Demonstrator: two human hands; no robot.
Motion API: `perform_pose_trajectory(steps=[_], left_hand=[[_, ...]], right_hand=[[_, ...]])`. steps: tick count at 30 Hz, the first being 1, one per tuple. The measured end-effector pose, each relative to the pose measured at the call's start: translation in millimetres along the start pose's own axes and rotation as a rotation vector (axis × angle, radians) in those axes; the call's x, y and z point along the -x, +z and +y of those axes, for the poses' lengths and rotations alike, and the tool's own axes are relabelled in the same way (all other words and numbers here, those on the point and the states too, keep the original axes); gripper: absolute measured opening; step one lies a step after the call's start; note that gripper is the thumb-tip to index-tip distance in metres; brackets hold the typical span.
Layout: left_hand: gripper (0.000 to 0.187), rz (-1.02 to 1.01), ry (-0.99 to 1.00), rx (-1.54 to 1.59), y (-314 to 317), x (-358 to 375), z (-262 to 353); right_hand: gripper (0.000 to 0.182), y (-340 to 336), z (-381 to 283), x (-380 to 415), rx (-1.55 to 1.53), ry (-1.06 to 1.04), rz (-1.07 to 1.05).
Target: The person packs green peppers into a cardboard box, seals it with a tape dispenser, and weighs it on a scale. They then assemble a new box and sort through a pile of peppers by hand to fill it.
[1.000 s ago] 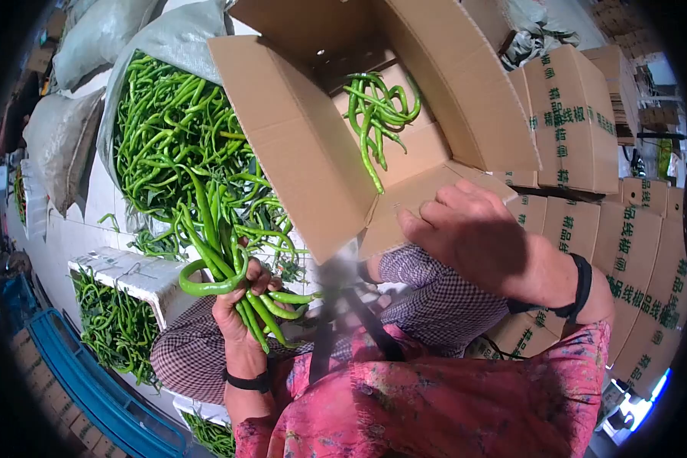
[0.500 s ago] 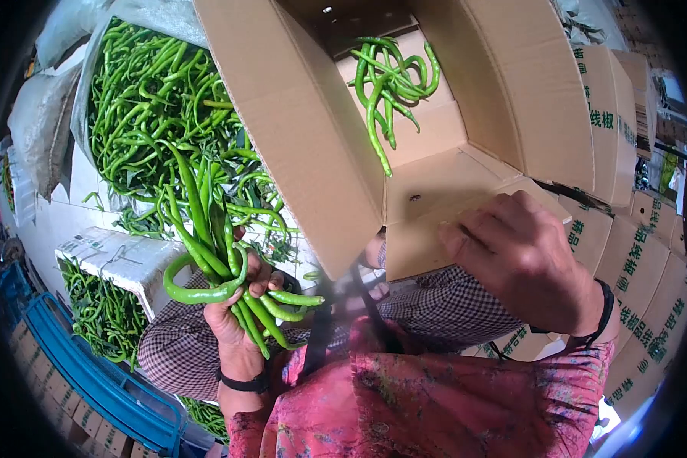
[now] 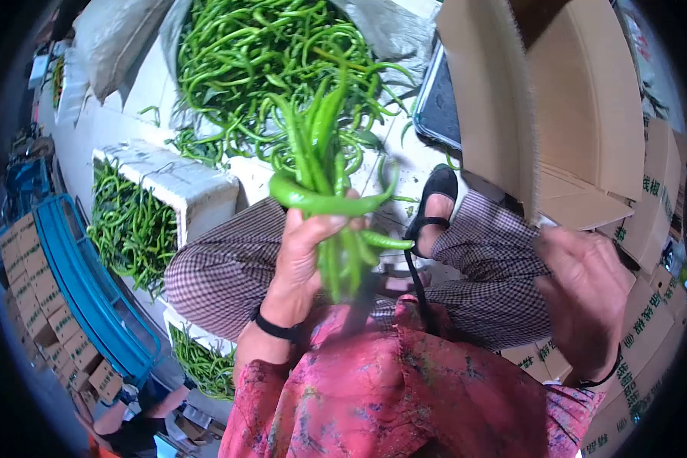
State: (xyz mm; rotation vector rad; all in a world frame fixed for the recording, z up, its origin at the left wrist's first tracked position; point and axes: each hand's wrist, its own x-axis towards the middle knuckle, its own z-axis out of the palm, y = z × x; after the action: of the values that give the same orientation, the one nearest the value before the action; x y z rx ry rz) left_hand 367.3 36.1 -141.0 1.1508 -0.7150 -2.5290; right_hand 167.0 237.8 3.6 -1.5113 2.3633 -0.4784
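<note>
My left hand is wrapped round a bunch of long green peppers, held upright above my lap, with one curved pepper lying across the bunch. My right hand is beside the lower flap of an open cardboard box; its fingers are bent and smeared, and whether they touch the flap or grip anything is unclear. Behind the held bunch lies a large heap of green peppers on a plastic sheet. The inside bottom of the box is out of sight.
A white foam box of peppers lies to the left, near a blue cart. Printed cartons stand at the right. A dark tray is beside the open box. Part of another person shows at the lower left.
The view has swung so the box sits farther right, its peppers now hidden. My left hand has brought the bunch nearer the middle, more upright. My right hand is lower beside the flap.
</note>
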Motion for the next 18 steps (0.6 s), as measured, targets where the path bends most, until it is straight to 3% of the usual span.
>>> perform_pose_trajectory(steps=[5, 7, 9, 11, 12, 13, 15, 18], left_hand=[[0.041, -0.124, 0.057, 0.024, -1.3, 6.6, 5.5], [0.045, -0.144, 0.071, -0.06, -4.8, 9.2, 5.6], [0.048, -0.185, 0.102, -0.115, -9.5, 14.3, 2.8], [0.042, -0.253, 0.08, 0.004, -7.2, 24.2, 0.5], [0.043, -0.325, 0.05, 0.084, -7.3, 27.9, -1.0], [0.043, -0.211, 0.057, 0.087, -5.3, 29.8, -5.2], [0.042, -0.16, 0.117, -0.026, -14.1, 25.8, -2.7], [0.04, -0.163, 0.091, 0.046, -28.9, 25.6, 0.2]], right_hand=[[0.04, 25.9, -29.2, -16.8, -0.248, -0.152, -0.008], [0.044, 64.9, -33.1, -22.2, -0.493, -0.212, -0.036], [0.05, 100.0, -41.9, -28.8, -0.454, -0.111, -0.107], [0.054, 142.7, -50.6, -37.8, -0.86, 0.028, -0.172], [0.056, 144.3, -60.3, -51.5, -1.121, 0.17, -0.312], [0.057, 145.8, -70.1, -61.6, -1.38, 0.319, -0.455], [0.047, 171.0, -79.1, -61.0, -1.678, 0.298, -0.292], [0.04, 193.0, -84.5, -58.3, -1.844, 0.398, -0.294]])
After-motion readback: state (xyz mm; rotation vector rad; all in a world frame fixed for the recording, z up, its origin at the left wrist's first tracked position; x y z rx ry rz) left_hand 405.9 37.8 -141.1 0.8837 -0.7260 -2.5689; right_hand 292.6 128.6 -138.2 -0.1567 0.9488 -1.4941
